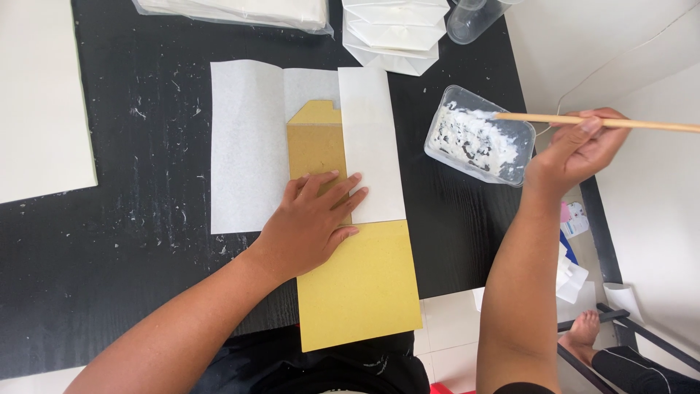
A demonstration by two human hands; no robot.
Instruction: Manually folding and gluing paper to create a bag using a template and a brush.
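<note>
Wooden brush (605,122) over clear tub (522,165) of white paste (474,138)

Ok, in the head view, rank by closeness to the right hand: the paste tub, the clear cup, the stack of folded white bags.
From the right hand:
1. Paste tub, just left of the hand, the stick's tip in it.
2. Clear cup, at the table's far edge.
3. Stack of folded white bags, farther left of the cup.

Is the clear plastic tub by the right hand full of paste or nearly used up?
Nearly used up. The tub holds only white smears and lumps along its bottom and walls, with dark table showing through. The stick reaches into it.
</note>
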